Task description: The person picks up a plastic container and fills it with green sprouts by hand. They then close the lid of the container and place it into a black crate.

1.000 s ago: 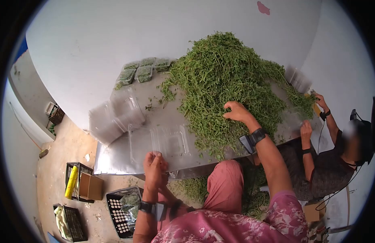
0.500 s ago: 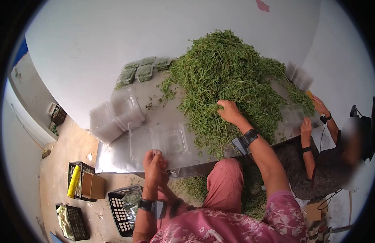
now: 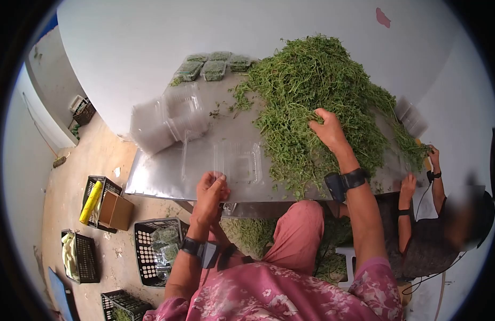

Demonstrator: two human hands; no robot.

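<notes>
A tall heap of leafy green sprigs [image 3: 322, 75] covers the middle and right of the metal table [image 3: 156, 174]. My right hand [image 3: 331, 131] is at the front of the heap, its thumb and forefinger curled around some sprigs; the other fingers are hidden. Near the table's front edge, my left hand [image 3: 211, 191] is closed in a pinch beside an open clear plastic clamshell box [image 3: 241, 166]. What lies between those fingertips is too small to make out. A few green bits lie in the box.
Stacked clear boxes [image 3: 164, 117] stand on the left, with filled boxes [image 3: 213, 69] behind. Across the right side, a co-worker's hand [image 3: 408, 187] is near another box stack [image 3: 410, 117]. Black crates [image 3: 142, 241] stand on the floor.
The view has shifted, showing more floor. My right hand has moved farther up the heap and its pinch has widened around the sprigs. My left hand stays by the open box.
</notes>
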